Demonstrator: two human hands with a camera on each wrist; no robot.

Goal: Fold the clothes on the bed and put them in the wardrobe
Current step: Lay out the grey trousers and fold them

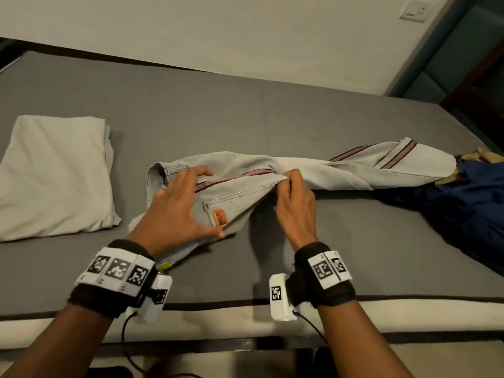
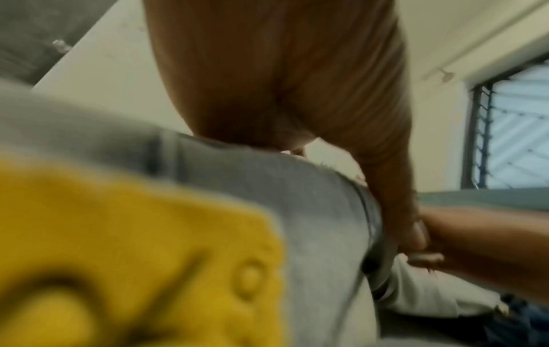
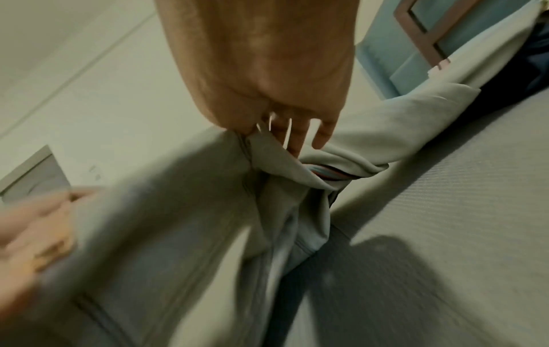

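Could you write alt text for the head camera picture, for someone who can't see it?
A person's left hand presses flat on the waist end of light grey trousers lying on a grey bed, while the right hand pinches the fabric at mid-length. A folded pale garment lies at left; dark blue clothing is heaped at right.

I had both forearms stretched forward, each wrist wrapped in a black band with printed markers; my left hand (image 1: 178, 208) lay palm down with fingers spread and thumb out to the side; my right hand (image 1: 296, 199) was curled, fingertips (image 3: 297, 140) pinched together on a fold of cloth.
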